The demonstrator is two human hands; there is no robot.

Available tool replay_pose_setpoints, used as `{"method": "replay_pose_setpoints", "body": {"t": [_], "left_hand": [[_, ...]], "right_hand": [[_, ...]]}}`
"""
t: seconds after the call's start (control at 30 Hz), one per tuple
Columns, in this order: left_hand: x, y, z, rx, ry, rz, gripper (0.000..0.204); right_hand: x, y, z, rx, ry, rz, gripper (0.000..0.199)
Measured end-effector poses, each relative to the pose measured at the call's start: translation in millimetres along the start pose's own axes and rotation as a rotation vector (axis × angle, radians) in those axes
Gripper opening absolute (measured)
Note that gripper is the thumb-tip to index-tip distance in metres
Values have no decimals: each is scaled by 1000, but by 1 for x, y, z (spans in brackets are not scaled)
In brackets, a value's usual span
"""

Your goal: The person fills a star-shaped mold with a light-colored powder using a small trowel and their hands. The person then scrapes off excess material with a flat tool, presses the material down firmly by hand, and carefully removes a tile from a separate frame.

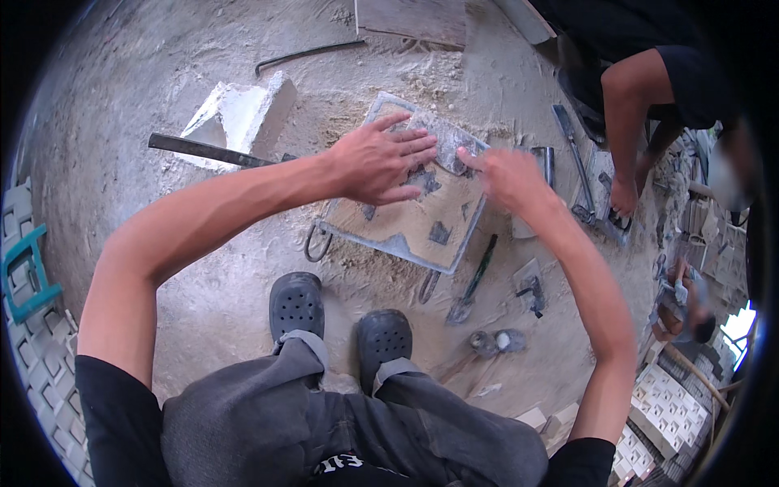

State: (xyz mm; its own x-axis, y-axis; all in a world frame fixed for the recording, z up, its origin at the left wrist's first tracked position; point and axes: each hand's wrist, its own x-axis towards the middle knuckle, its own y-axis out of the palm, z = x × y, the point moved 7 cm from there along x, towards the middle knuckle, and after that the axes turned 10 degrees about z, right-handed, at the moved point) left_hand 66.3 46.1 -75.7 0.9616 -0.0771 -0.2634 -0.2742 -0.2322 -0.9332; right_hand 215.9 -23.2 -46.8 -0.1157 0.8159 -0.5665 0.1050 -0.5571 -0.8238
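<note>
Left hand (380, 161) flat, fingers spread, pressing square mould slab (406, 219); right hand (503, 174) blurred at slab's far edge, finger state unclear; trowel (473, 282) beside

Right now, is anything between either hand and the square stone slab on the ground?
Nothing visible: the left hand lies flat on the square grey stone slab, and the right hand touches its far edge.

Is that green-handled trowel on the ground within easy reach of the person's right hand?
Probably yes: the trowel lies uncovered just below the right hand, beside the square slab.
</note>
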Motion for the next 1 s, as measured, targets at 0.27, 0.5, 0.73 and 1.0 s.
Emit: {"method": "replay_pose_setpoints", "body": {"t": [0.27,0.5,0.73,1.0], "left_hand": [[-21,-3,49,56,-139,-129,72],[-48,-4,47,-12,-243,-166,83],[-30,-13,15,25,-136,-222,92],[15,-2,-37,-24,-46,-96,88]], "right_hand": [[7,-14,-51,-116,-1,17,49],[-14,-27,-98,-99,40,-82,46],[-3,-31,-34,-165,-145,-6,47],[1,-4,-46,-126,-198,37,54]]}}
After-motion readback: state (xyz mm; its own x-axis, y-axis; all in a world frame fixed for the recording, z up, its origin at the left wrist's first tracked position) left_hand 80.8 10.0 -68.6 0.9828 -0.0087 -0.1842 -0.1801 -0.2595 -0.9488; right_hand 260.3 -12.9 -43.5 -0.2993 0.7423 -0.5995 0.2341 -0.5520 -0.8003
